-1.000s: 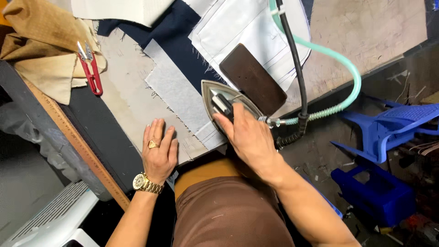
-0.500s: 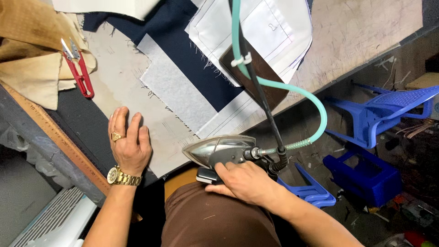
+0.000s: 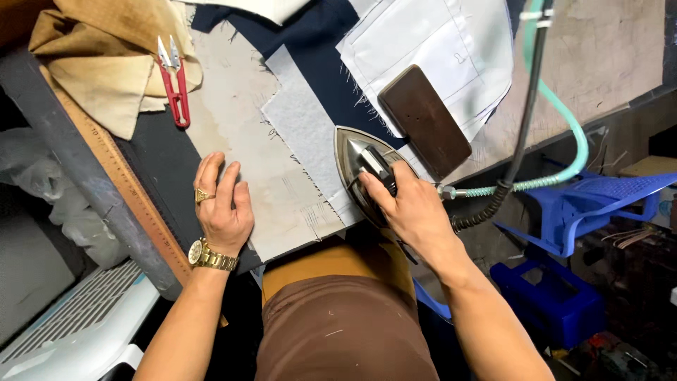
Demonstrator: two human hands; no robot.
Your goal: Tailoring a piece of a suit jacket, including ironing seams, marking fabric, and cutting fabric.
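Note:
My right hand grips the black handle of a steel steam iron, which rests on the near edge of a white interfacing strip beside navy cloth. My left hand, with a ring and a gold watch, lies flat on the pale padded work surface, fingers together, holding nothing. A green hose and a black cord run from the iron's back up to the right.
A dark brown rectangular block lies on white cut fabric. Red thread snips sit by tan cloth at the left, with a wooden ruler along the edge. Blue plastic stools stand at the right.
The iron was on the cloth, came off over the table's near edge turned sideways, and is now back on the white strip. My left hand stayed flat on the surface.

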